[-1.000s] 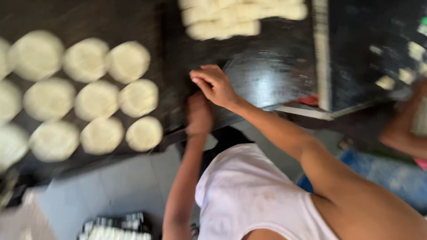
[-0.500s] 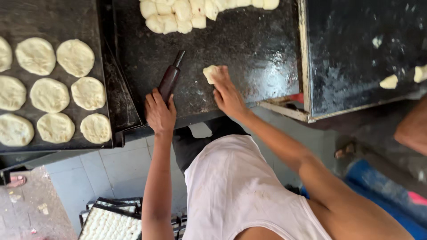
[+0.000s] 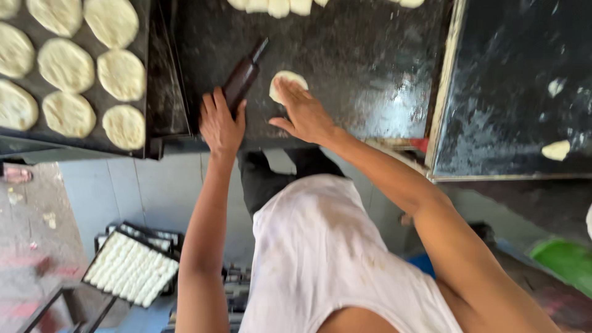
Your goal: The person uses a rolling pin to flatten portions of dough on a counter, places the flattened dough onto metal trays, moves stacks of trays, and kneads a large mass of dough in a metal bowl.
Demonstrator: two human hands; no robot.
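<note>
My left hand (image 3: 221,122) grips the near end of a dark brown rolling pin (image 3: 242,77) that lies slanted on the black work surface (image 3: 357,68). My right hand (image 3: 303,112) presses flat on a small pale piece of dough (image 3: 285,81) just right of the pin. My fingers cover the near half of the dough piece.
A dark tray (image 3: 154,105) at the left holds several flattened dough rounds (image 3: 121,74). More dough pieces (image 3: 271,6) lie along the far edge. A second black tray (image 3: 512,92) at the right carries dough scraps (image 3: 555,150). A crate of white pieces (image 3: 132,271) sits on the floor below.
The view has shifted so the work surface sits closer. My left hand has taken hold of the rolling pin's end, and my right hand has set the dough piece down under its palm.
</note>
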